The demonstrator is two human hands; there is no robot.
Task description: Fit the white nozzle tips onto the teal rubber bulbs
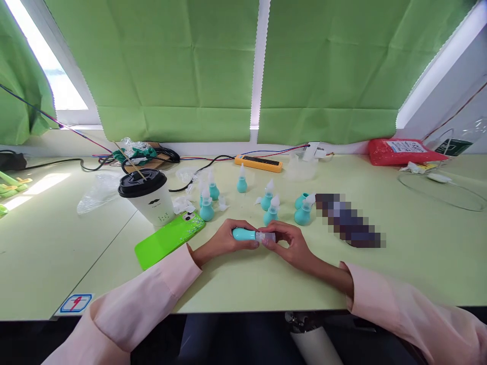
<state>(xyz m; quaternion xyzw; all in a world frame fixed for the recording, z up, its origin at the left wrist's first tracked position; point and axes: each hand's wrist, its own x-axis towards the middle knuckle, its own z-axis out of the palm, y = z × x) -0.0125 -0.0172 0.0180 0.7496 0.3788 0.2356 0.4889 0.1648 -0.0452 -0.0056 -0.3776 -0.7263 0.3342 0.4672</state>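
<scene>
Between my two hands lies a nasal aspirator, tilted flat on its side. Its teal bulb (243,234) is in the grip of my left hand (224,237), fingers wrapped round it. My right hand (291,243) pinches the clear plastic nozzle (269,237) at the bulb's neck. Beyond my hands, several similar teal bulbs with clear tips stand upright, among them one behind my right hand (271,215), one at the right (303,215) and one at the left (207,210). A bare teal bulb (302,198) sits at the right, partly hidden.
A bright green phone case (167,243) lies left of my hands, beside a paper cup (154,205) with a black lid and stick. Farther back are an orange power strip (258,163), cables, clear plastic wrap (97,192) and a red package (403,151). A pixelated dark object (350,223) lies right.
</scene>
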